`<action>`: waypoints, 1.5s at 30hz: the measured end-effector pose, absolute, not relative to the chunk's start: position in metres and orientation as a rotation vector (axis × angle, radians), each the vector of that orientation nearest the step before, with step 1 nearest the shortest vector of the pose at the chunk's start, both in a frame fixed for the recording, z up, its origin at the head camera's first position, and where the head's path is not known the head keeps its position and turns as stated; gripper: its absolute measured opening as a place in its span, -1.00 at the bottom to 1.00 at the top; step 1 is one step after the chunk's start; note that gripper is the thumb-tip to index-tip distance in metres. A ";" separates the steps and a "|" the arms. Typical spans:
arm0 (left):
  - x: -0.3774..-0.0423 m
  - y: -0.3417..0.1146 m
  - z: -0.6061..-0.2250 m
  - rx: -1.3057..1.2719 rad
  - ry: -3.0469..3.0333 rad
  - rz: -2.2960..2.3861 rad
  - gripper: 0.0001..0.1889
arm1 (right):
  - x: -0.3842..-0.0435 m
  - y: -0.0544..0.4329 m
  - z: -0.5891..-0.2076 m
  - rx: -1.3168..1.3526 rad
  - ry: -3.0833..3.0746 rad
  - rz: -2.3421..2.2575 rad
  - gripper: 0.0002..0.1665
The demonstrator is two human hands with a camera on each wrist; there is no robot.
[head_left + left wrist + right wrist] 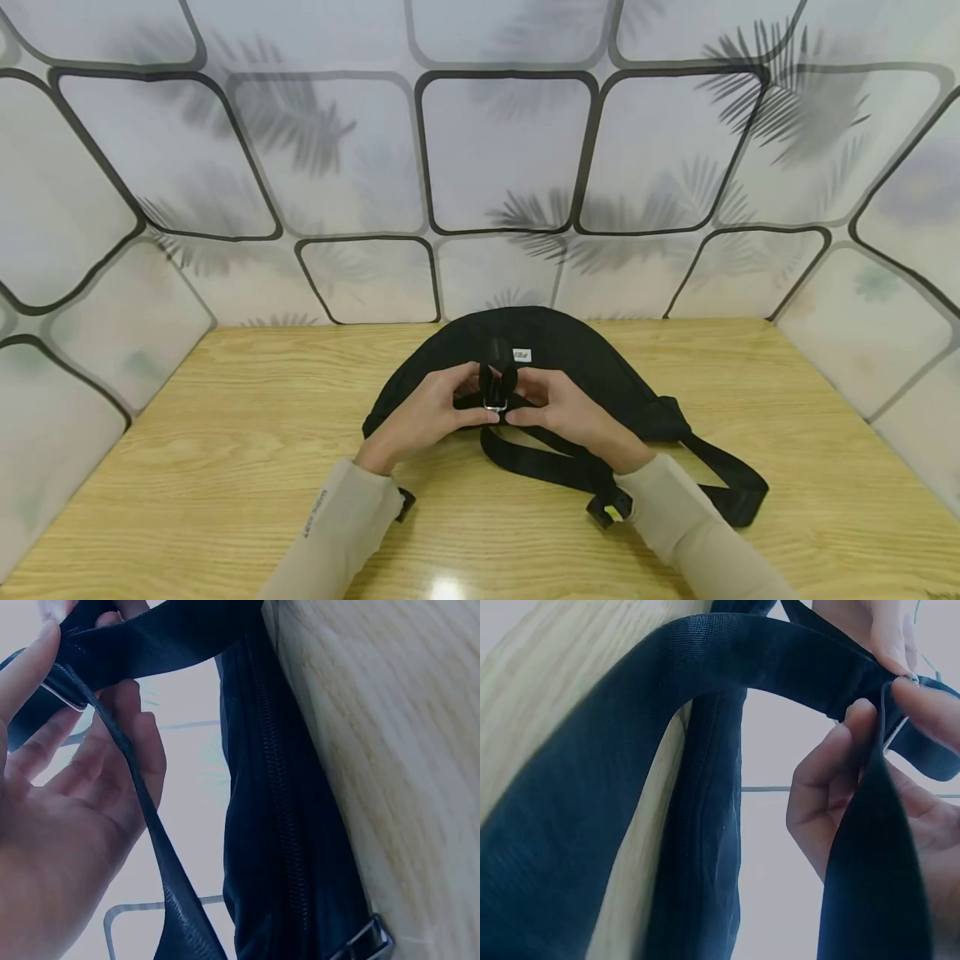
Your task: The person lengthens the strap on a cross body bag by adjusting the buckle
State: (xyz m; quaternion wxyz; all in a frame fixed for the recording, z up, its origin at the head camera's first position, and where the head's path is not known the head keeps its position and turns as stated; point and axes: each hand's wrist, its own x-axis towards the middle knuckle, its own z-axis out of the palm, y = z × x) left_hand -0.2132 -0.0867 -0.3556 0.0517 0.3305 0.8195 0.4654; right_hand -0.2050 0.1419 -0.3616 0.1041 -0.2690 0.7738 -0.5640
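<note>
A black crescent-shaped sling bag (581, 350) lies on the table, with a small white label (522, 355) on its upper face. Just in front of it, both hands hold its black webbing strap (540, 467) at a metal slider buckle (495, 407). My left hand (423, 412) pinches the strap on the left side, thumb toward me. From the right, my right hand (570, 412) pinches it too, its thumb close to the other. In the left wrist view the strap passes through the metal buckle (64, 697). Part of the right fingers is hidden behind the strap.
The strap loops over the wooden table (225, 483) toward the bag's right end. A zipper (274, 765) runs along the bag, with a metal ring (371, 941) near its end. A patterned backdrop (502, 158) stands behind and at both sides.
</note>
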 end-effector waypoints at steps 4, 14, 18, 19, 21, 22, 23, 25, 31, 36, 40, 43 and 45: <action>-0.213 -0.088 -0.358 0.969 2.532 1.398 -0.63 | -0.202 0.138 -0.363 -0.805 2.286 -1.673 -0.48; -0.212 -0.088 -0.357 1.017 2.496 1.391 -0.78 | -0.196 0.132 -0.360 -0.792 2.357 -1.660 -0.49; -0.212 -0.088 -0.357 1.038 2.484 1.395 -0.75 | -0.197 0.133 -0.359 -0.754 2.382 -1.658 -0.50; -0.212 -0.088 -0.357 1.041 2.482 1.396 -0.76 | -0.197 0.132 -0.359 -0.755 2.380 -1.663 -0.49; -0.212 -0.088 -0.357 1.050 2.479 1.395 -0.79 | -0.197 0.131 -0.358 -0.746 2.375 -1.673 -0.45; -0.212 -0.089 -0.357 1.052 2.481 1.393 -0.79 | -0.197 0.131 -0.358 -0.745 2.380 -1.672 -0.44; -0.212 -0.089 -0.356 1.046 2.481 1.392 -0.80 | -0.197 0.130 -0.357 -0.738 2.381 -1.674 -0.43; -0.212 -0.090 -0.355 1.044 2.484 1.388 -0.81 | -0.197 0.127 -0.355 -0.733 2.397 -1.669 -0.43; -0.213 -0.090 -0.355 1.049 2.449 1.391 -0.81 | -0.197 0.127 -0.349 -0.731 2.450 -1.627 -0.56; -0.214 -0.091 -0.355 1.066 2.404 1.391 -0.81 | -0.198 0.131 -0.348 -0.737 2.463 -1.591 -0.56; -0.214 -0.092 -0.355 1.078 2.387 1.394 -0.80 | -0.199 0.133 -0.347 -0.750 2.483 -1.559 -0.51; -0.215 -0.093 -0.356 1.081 2.395 1.392 -0.80 | -0.199 0.134 -0.347 -0.768 2.501 -1.532 -0.48; -0.215 -0.094 -0.356 1.084 2.401 1.388 -0.80 | -0.199 0.135 -0.348 -0.776 2.521 -1.508 -0.47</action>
